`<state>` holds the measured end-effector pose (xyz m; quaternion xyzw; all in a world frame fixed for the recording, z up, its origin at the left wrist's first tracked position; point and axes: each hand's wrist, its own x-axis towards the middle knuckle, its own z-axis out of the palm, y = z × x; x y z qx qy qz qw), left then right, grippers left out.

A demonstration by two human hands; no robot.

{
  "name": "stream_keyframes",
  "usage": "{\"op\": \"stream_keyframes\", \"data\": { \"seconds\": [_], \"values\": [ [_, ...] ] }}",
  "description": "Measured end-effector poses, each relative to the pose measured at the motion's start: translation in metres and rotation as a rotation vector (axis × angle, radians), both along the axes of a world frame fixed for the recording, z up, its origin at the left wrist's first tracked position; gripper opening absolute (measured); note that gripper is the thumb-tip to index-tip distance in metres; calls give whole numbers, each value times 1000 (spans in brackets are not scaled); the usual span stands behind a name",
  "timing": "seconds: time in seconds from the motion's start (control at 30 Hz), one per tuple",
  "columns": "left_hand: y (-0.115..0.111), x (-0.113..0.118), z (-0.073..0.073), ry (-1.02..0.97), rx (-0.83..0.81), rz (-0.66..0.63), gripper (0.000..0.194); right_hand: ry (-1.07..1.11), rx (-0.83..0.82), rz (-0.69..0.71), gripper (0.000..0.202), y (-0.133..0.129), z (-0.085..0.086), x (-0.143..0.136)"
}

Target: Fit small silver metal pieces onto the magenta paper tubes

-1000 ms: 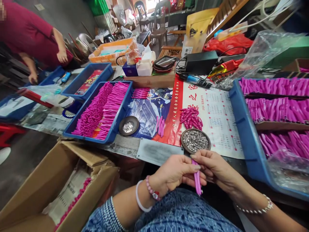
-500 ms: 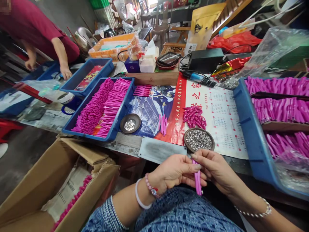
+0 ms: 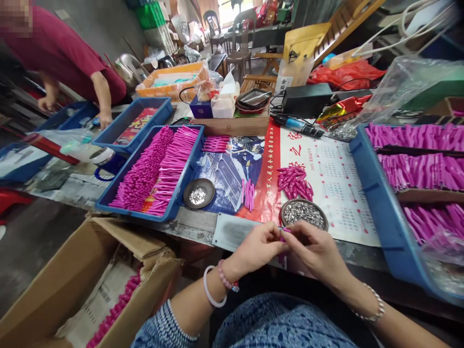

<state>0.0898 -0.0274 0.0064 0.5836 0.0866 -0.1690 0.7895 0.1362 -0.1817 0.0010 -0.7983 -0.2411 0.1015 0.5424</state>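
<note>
My left hand (image 3: 261, 246) and my right hand (image 3: 314, 249) meet just in front of the table edge, with fingertips pinched together. Between them is a slim pink plastic piece (image 3: 285, 232), mostly covered by my fingers. Directly behind my right hand stands a round dish (image 3: 284, 216) full of small shiny metal parts (image 3: 304, 212). Past it lies a heap of glossy pink pieces (image 3: 295, 182). A grey metal plate (image 3: 229, 231) sits by my left hand. Farther left are a few slim pink pieces (image 3: 248, 194) in a small group.
Left of centre, a blue tray (image 3: 188, 181) holds many pink sticks, beside a dish of silvery bits (image 3: 198, 194). Another blue tray (image 3: 380, 217) with rows of pink pieces stands right. An open cardboard box (image 3: 47, 290) is lower left. A co-worker (image 3: 78, 53) leans over trays at far left.
Both hands have risen slightly toward the table edge and closed in on each other. The pink pieces that hung visibly below the fingers are now mostly hidden. The view has shifted a little.
</note>
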Motion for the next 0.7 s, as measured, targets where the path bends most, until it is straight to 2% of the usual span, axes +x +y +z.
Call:
{"op": "stream_keyframes", "data": {
  "seconds": [0.1, 0.23, 0.4, 0.57, 0.7],
  "values": [
    [7, 4, -1, -86, 31, 5, 33, -307, -48, 10, 15, 6, 1, 3],
    [8, 6, -7, -139, 50, -14, 24, -481, -57, 15, 14, 6, 0, 4],
    [3, 5, -20, -211, 87, -33, 11, -592, -96, 29, 10, -3, -6, 3],
    [1, 6, -32, -237, 77, -53, 10, -649, -123, 29, 11, -6, -12, 2],
    [1, 5, -35, -249, 76, -64, 9, -650, -122, 43, 14, -6, -13, 1]
  ]
}}
